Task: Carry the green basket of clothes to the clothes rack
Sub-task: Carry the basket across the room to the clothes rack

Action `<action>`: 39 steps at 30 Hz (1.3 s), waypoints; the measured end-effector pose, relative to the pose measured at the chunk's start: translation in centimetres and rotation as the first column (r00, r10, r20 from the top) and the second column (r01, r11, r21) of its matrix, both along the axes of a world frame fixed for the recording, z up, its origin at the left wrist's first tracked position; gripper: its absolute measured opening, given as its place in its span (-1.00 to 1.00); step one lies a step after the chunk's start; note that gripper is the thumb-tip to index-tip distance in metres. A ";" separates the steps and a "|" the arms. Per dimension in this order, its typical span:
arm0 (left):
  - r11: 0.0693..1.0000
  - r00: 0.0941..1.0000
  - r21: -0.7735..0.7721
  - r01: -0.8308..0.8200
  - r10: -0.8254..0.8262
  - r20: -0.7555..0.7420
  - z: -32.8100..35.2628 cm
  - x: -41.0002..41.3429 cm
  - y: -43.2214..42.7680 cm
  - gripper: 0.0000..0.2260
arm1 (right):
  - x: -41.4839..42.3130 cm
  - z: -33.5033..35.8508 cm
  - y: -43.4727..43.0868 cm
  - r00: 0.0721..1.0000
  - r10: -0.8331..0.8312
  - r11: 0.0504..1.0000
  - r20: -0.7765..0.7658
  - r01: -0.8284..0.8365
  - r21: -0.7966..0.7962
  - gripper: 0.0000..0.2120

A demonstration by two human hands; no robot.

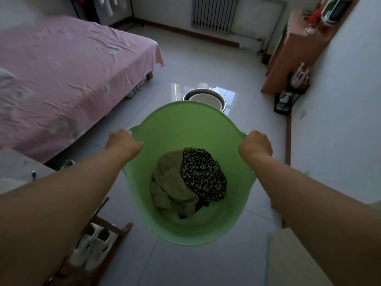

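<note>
A round green basket (185,129) hangs in front of me above the tiled floor, held by both side handles. My left hand (121,142) is closed on its left handle and my right hand (255,144) on its right handle. At the bottom of the basket lie an olive-green garment (171,182) and a dark flowered one (203,174). The clothes rack (103,7), with light clothes hanging from it, stands at the far top left behind the bed.
A bed with a pink sheet (68,75) fills the left side. A metal basin (206,98) with a white bowl inside sits on the floor just beyond the basket. A wooden cabinet (288,50) lines the right wall. A shoe rack (99,238) stands at lower left.
</note>
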State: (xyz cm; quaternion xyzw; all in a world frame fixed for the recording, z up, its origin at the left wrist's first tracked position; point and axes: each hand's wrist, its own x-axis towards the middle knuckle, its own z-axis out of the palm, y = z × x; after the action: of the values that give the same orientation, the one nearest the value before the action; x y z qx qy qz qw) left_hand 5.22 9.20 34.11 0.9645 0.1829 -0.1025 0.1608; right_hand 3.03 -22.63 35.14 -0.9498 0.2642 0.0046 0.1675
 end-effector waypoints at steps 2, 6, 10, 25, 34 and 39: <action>0.998 0.997 0.027 0.065 -0.066 0.039 4.0 0.1 1.1 -0.51 | 0.3 4.0 0.7 0.999 0.004 1.000 0.039 -0.004 -0.010 -0.76; 0.997 0.994 -0.011 0.072 -0.071 0.079 11.2 -0.3 3.5 -0.57 | 0.7 11.5 2.3 0.992 0.047 0.999 0.116 -0.045 -0.021 -0.71; 0.998 0.990 -0.058 0.007 0.001 0.142 17.0 -0.8 5.8 -0.54 | 0.4 17.5 4.0 0.981 0.109 0.993 0.163 -0.101 -0.056 -0.76; 0.998 0.977 -0.036 -0.046 0.053 0.208 26.2 1.9 8.7 -0.58 | 7.3 25.7 7.5 0.912 0.243 0.939 0.329 -0.307 0.155 -0.76; 0.984 0.959 -0.016 -0.177 0.176 0.222 27.2 11.3 5.7 -0.51 | 21.2 25.6 5.5 0.848 0.378 0.850 0.372 -0.477 0.223 -0.80; 0.965 0.935 -0.083 -0.248 0.261 0.240 27.1 16.5 4.2 -0.43 | 28.8 25.8 5.1 0.809 0.444 0.787 0.385 -0.557 0.264 -0.77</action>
State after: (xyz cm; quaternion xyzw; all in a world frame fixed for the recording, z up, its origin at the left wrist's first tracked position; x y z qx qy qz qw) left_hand 21.75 13.40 61.22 0.9334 0.2818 0.0363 0.2191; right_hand 31.85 -17.48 60.99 -0.9265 -0.0350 -0.0473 0.3716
